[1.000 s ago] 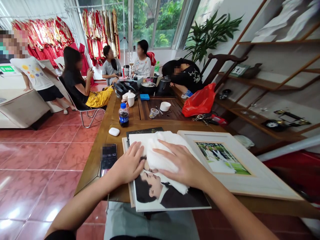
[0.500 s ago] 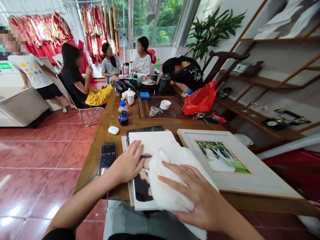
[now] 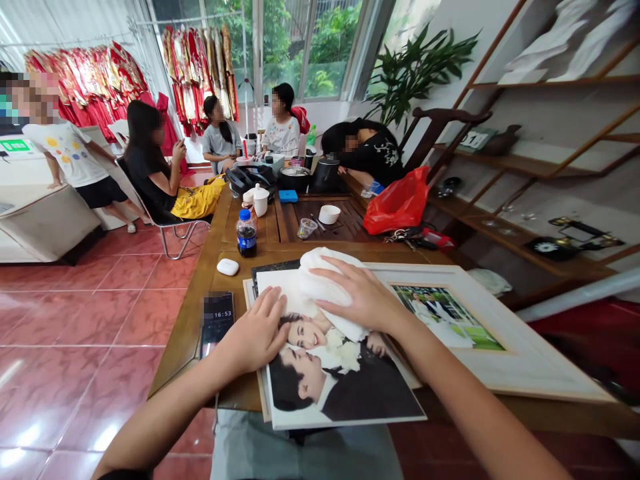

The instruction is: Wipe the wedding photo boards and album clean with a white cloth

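Note:
A large photo print of a couple lies on the wooden table in front of me. My left hand lies flat on the print's left edge, fingers stretched out. My right hand presses a white cloth onto the far part of the print, fingers spread over the cloth. A white picture frame with a wedding photo lies just right of the print, under my right forearm.
A phone and a white earbud case lie left of the print. Further back stand a dark drink bottle, a white bowl, kettles and a red plastic bag. Several people sit around the far end; shelves line the right.
My right hand has swept the cloth from the near part of the print up to its far end, uncovering the faces. My left hand has stayed on the print's left edge.

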### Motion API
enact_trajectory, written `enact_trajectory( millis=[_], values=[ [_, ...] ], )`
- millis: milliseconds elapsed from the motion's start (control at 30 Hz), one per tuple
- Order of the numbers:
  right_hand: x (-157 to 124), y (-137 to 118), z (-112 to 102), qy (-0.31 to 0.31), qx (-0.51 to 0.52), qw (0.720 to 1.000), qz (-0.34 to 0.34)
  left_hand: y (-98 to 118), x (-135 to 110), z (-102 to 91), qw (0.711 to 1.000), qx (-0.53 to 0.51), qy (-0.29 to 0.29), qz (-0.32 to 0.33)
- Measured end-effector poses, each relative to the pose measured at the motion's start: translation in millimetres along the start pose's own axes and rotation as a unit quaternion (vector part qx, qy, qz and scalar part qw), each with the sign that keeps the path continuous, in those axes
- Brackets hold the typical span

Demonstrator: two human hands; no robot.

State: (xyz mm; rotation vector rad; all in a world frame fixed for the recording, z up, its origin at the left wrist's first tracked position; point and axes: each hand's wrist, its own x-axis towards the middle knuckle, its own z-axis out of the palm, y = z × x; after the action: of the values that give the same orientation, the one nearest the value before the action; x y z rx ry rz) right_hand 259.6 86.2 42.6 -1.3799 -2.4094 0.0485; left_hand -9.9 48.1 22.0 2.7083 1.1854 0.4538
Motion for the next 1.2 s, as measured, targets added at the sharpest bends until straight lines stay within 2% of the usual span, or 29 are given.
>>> enact_trajectory(
  millis=[167,467,633,800,967,1067,1200],
  values=[
    [-14.2,-4.4,-1.6,0.010,-0.002,1.000,-0.011,1.0,-0.6,-0.4,1.000,0.007,0.011,0.004],
    [-103.9,-33.4,-9.4,0.053,-0.013,0.995,-0.085,3.9,1.1,-4.8,1.000,0.008,-0.011,0.001],
    [-127.5,-39.5,-15.1,0.045,-0.012,0.995,-0.094,2.8,0.8,-3.5,1.000,-0.010,-0.001,-0.002],
    [-107.2,-26.6,-12.1,0.047,-0.019,0.997,-0.059,0.8,0.1,-1.2,1.000,-0.014,-0.010,0.001],
    [-55.9,-2.3,-4.7,0.018,0.002,1.000,0.009,-0.8,-0.3,0.7,1.000,-0.016,0.001,0.002],
    [-24.1,10.7,-1.5,0.023,0.011,0.999,0.045,-0.8,-0.3,-0.3,1.000,-0.012,-0.005,0.004],
    [-2.9,17.5,0.4,0.029,0.017,0.998,0.052,-1.0,-0.8,-0.6,1.000,-0.010,-0.005,0.000]
  ],
)
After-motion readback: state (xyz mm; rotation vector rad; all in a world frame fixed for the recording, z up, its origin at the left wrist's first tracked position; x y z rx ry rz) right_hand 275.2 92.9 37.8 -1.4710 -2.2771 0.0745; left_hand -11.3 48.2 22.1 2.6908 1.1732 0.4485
